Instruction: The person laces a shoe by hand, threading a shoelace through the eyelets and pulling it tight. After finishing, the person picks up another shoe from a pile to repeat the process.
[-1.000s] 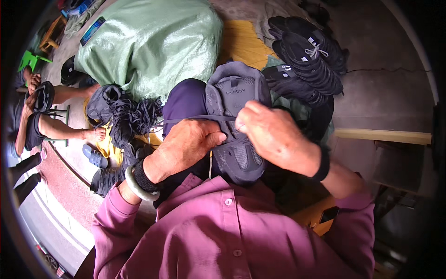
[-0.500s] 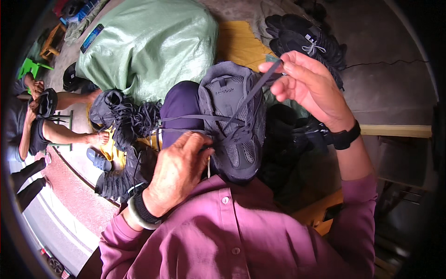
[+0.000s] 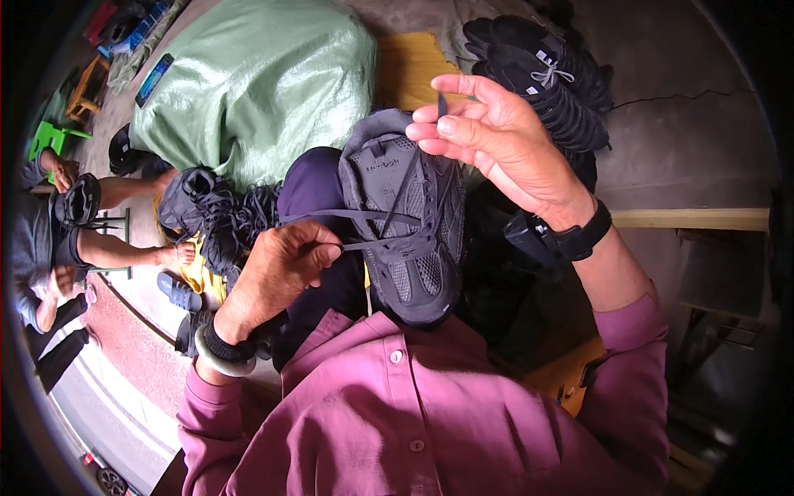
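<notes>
A dark grey sneaker (image 3: 404, 240) rests on my lap, toe toward me, with its laces partly threaded through the eyelets. My left hand (image 3: 277, 269) is closed at the left of the shoe, pinching a flat grey shoelace (image 3: 368, 245) pulled out sideways. A second stretch of lace runs just above it toward the same hand. Raised above the shoe's right side, my right hand (image 3: 504, 149) pinches another lace end (image 3: 442, 103) between thumb and fingers, its other fingers loosely spread. That lace slants down to the eyelets.
A big pale green sack (image 3: 256, 83) with a phone (image 3: 154, 80) on it stands ahead. Dark shoes are heaped at the far right (image 3: 538, 74) and left (image 3: 194, 198). A seated co-worker (image 3: 62, 215) handles a dark shoe at the left, near a blue slipper (image 3: 178, 291).
My left hand has moved left and slightly up, drawing lace away from the shoe. My right hand has shifted left and a little up with its lace end.
</notes>
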Demonstrator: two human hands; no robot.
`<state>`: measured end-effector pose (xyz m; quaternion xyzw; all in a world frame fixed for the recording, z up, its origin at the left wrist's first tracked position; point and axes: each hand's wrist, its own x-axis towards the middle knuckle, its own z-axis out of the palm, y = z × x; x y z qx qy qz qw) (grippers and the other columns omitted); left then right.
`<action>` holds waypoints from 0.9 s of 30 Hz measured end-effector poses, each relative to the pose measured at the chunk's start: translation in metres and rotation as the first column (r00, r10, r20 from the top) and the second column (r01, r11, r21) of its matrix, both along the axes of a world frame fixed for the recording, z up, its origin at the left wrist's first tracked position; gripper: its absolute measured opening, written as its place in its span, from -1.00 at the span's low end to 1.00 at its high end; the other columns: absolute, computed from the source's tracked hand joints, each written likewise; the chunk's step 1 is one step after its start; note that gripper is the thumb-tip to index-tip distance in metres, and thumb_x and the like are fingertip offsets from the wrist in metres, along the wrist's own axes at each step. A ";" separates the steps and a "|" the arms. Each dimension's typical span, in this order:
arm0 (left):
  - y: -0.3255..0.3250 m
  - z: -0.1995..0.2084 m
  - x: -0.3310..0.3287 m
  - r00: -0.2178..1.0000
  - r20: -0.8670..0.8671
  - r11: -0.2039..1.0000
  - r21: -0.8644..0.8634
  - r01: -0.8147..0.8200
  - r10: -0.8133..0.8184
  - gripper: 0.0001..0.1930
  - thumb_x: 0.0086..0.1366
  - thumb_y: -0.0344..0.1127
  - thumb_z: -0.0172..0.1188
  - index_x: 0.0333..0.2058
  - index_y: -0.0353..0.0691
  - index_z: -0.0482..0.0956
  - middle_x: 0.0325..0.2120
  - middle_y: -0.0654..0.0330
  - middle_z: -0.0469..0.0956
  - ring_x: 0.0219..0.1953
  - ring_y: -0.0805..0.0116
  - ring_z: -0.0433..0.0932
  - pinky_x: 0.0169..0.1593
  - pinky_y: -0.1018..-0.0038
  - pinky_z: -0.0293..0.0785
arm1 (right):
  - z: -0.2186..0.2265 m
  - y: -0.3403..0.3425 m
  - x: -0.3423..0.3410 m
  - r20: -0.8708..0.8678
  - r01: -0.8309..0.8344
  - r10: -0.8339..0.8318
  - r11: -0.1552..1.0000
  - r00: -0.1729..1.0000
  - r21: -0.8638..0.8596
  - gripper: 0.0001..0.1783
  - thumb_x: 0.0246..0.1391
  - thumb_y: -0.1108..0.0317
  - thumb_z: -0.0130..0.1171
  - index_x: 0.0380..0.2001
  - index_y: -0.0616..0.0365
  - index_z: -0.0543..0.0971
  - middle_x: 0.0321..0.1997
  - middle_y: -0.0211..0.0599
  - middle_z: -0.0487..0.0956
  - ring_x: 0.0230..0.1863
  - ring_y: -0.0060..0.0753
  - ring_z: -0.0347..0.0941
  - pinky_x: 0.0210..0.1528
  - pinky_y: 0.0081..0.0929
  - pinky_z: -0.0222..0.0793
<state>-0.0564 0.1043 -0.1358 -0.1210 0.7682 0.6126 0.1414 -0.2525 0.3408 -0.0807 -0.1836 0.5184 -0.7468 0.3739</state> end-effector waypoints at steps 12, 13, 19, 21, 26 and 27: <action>-0.001 -0.002 -0.001 0.977 -0.164 0.975 -0.198 0.100 -0.133 -0.90 0.30 -0.46 0.33 -0.22 -0.30 0.67 -0.34 0.11 0.63 -0.32 0.24 0.62 -0.20 0.37 0.53 | 0.018 0.078 -0.089 -0.178 0.259 -0.243 0.963 0.954 0.075 -0.77 0.42 0.38 0.10 0.00 0.33 0.54 -0.07 -0.05 0.66 -0.02 -0.25 0.65 0.19 -0.29 0.59; -0.001 -0.002 -0.002 0.978 -0.164 0.975 -0.197 0.099 -0.132 -0.90 0.30 -0.46 0.33 -0.22 -0.30 0.67 -0.34 0.11 0.63 -0.32 0.24 0.62 -0.20 0.37 0.53 | 0.025 0.103 -0.114 -0.172 0.305 -0.290 0.950 0.942 0.072 -0.76 0.41 0.40 0.12 0.02 0.35 0.53 -0.04 -0.03 0.65 0.01 -0.23 0.64 0.25 -0.22 0.57; 0.000 0.009 -0.010 0.920 -0.271 0.904 -0.395 0.163 -0.284 -0.89 0.23 -0.47 0.36 -0.25 -0.25 0.69 -0.32 0.13 0.58 -0.21 0.08 0.61 -0.12 0.29 0.54 | 0.089 0.233 -0.221 -0.431 0.734 -0.610 0.641 0.665 0.226 -0.67 0.40 0.53 0.03 0.16 0.47 0.42 0.18 0.19 0.55 0.23 0.00 0.54 0.38 -0.12 0.49; 0.000 0.009 -0.012 0.911 -0.243 0.896 -0.382 0.226 -0.333 -0.89 0.22 -0.46 0.37 -0.27 -0.22 0.69 -0.33 0.12 0.57 -0.22 0.07 0.60 -0.11 0.29 0.53 | 0.113 0.276 -0.254 -0.473 0.777 -0.631 0.586 0.615 0.228 -0.66 0.39 0.56 0.04 0.16 0.49 0.42 0.22 0.21 0.53 0.28 -0.02 0.51 0.40 -0.12 0.46; -0.002 0.007 -0.022 0.882 -0.234 0.904 -0.235 0.356 -0.408 -0.79 0.19 -0.43 0.44 -0.18 -0.20 0.70 -0.29 0.18 0.60 -0.23 0.21 0.56 -0.09 0.33 0.48 | 0.187 0.400 -0.324 -0.540 0.691 -0.509 0.693 0.670 0.205 -0.54 0.36 0.52 0.11 0.23 0.52 0.32 0.33 0.29 0.42 0.36 -0.01 0.41 0.44 -0.33 0.41; 0.000 0.011 -0.026 0.883 -0.219 0.908 -0.160 0.387 -0.415 -0.75 0.20 -0.41 0.46 -0.14 -0.18 0.70 -0.27 0.21 0.60 -0.24 0.26 0.55 -0.10 0.36 0.47 | 0.182 0.398 -0.336 -0.562 0.846 -0.653 0.500 0.508 0.184 -0.52 0.38 0.43 0.13 0.24 0.51 0.33 0.40 0.23 0.36 0.45 -0.01 0.31 0.50 -0.33 0.31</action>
